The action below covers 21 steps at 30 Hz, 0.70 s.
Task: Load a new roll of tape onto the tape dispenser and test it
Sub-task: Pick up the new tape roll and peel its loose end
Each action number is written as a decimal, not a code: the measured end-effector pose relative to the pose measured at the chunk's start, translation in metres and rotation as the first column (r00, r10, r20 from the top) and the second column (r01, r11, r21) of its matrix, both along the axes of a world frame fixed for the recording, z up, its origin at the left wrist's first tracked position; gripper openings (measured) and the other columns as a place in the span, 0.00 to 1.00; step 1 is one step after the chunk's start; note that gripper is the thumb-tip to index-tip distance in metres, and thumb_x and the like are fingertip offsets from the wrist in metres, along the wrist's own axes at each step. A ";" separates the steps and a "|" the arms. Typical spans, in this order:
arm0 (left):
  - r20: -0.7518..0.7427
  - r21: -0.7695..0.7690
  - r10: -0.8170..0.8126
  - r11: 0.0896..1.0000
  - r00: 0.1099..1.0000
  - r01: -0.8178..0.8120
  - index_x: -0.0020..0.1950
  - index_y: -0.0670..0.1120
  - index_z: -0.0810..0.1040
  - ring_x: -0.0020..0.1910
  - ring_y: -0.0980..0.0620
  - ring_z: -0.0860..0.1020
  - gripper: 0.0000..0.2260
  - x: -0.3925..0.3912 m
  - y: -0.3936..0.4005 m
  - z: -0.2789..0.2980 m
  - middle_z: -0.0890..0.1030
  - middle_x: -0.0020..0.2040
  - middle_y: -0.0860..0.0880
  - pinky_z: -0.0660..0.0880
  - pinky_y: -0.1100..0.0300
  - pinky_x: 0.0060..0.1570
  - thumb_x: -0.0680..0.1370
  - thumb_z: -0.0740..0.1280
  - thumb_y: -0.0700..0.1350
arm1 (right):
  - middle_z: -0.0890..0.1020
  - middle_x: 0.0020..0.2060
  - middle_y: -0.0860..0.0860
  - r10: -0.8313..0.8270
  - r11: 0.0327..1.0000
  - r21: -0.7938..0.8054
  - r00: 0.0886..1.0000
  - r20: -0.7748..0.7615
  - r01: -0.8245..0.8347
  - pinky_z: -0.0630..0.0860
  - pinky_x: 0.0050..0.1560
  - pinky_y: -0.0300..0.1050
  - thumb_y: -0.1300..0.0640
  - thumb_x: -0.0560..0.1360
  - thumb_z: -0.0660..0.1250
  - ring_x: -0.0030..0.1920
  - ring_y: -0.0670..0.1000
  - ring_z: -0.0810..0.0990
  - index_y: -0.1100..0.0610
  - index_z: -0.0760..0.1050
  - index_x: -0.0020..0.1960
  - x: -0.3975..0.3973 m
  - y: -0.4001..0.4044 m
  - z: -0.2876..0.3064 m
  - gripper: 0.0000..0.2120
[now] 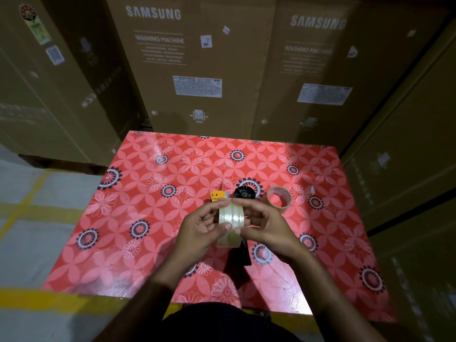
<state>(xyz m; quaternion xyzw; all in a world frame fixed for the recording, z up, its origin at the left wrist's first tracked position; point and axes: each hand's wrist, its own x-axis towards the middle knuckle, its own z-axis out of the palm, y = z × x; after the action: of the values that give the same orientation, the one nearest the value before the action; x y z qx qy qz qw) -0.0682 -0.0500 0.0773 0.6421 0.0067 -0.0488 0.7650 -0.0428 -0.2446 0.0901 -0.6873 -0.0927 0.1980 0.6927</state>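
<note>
Cardboard boxes (202, 60) wall the far and right edges of the red flowered table (153, 183), whose left half lies free. Near centre, left hand (197, 228) and right hand (267, 227) clasp the clear tape roll (231, 215) above the black dispenser (243, 195); an empty core (279, 199) lies right.

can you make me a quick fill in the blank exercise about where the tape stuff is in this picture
1. Both hands, left hand and right hand, hold the clear ____ roll.
2. The empty cardboard core lies on the ____, to the right of the dispenser.
3. The dispenser's round hub is ____ in colour.
4. The boxes behind read SAMSUNG washing ____.

Missing words: tape; table; black; machine
</note>
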 end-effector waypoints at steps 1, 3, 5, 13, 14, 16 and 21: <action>0.002 -0.007 -0.006 1.000 1.000 0.006 0.62 0.47 0.81 0.60 0.55 0.84 0.21 0.000 0.001 0.001 0.86 0.60 0.58 0.80 0.64 0.53 0.75 0.72 0.27 | 0.84 0.53 0.61 -0.004 0.999 -0.033 0.999 0.037 0.005 0.81 0.51 0.52 0.69 0.70 0.77 0.48 0.55 0.84 0.54 0.79 0.67 -0.001 0.001 0.000 0.27; 0.005 -0.001 -0.029 1.000 1.000 0.029 0.63 0.48 0.80 0.63 0.54 0.83 0.22 0.001 0.001 -0.002 0.85 0.62 0.57 0.80 0.63 0.56 0.75 0.73 0.28 | 0.82 0.49 0.66 -0.083 0.993 -0.081 0.993 0.086 0.090 0.81 0.49 0.54 0.68 0.67 0.80 0.44 0.54 0.82 0.52 0.82 0.61 0.002 0.003 0.000 0.26; -0.009 -0.016 -0.059 0.998 0.998 0.058 0.67 0.47 0.79 0.64 0.51 0.83 0.26 0.000 0.002 -0.005 0.85 0.64 0.53 0.80 0.61 0.58 0.72 0.75 0.29 | 0.81 0.43 0.66 -0.121 0.991 -0.047 0.991 0.061 0.124 0.80 0.49 0.57 0.66 0.66 0.82 0.43 0.56 0.80 0.53 0.84 0.57 0.005 0.002 0.000 0.22; -0.024 0.049 -0.080 0.996 0.997 0.081 0.64 0.46 0.82 0.61 0.50 0.84 0.23 -0.005 0.001 -0.004 0.84 0.65 0.53 0.83 0.54 0.57 0.71 0.77 0.31 | 0.78 0.31 0.53 -0.249 0.968 -0.049 0.958 -0.144 0.245 0.74 0.32 0.45 0.61 0.84 0.60 0.32 0.55 0.76 0.60 0.83 0.51 0.012 0.009 0.008 0.12; -0.023 0.042 -0.049 0.998 0.999 0.050 0.62 0.45 0.83 0.60 0.51 0.85 0.21 -0.005 0.001 -0.003 0.85 0.63 0.53 0.83 0.56 0.55 0.71 0.76 0.31 | 0.80 0.34 0.52 -0.211 0.977 -0.017 0.965 -0.157 0.211 0.76 0.35 0.47 0.60 0.84 0.60 0.35 0.55 0.78 0.57 0.83 0.54 0.011 0.008 0.008 0.12; -0.028 0.040 0.006 0.999 1.000 -0.005 0.59 0.43 0.84 0.55 0.54 0.86 0.18 -0.002 0.000 0.000 0.88 0.56 0.53 0.82 0.62 0.50 0.72 0.75 0.28 | 0.83 0.44 0.54 -0.163 0.981 0.074 0.965 -0.205 0.182 0.79 0.45 0.53 0.58 0.83 0.64 0.43 0.55 0.80 0.52 0.79 0.63 0.009 0.008 0.003 0.11; -0.018 0.075 0.141 0.987 0.990 -0.139 0.48 0.45 0.85 0.44 0.58 0.83 0.10 0.005 -0.002 0.001 0.87 0.42 0.53 0.79 0.64 0.45 0.75 0.74 0.31 | 0.85 0.46 0.54 -0.208 0.949 0.176 0.939 -0.273 0.261 0.80 0.48 0.44 0.58 0.68 0.75 0.46 0.50 0.85 0.55 0.69 0.66 -0.001 0.016 -0.018 0.29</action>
<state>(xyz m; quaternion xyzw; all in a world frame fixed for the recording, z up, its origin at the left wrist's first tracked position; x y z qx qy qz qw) -0.0628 -0.0520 0.0780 0.6673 0.0625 -0.0022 0.7422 -0.0439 -0.2289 0.0722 -0.5861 0.0584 0.1881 0.7859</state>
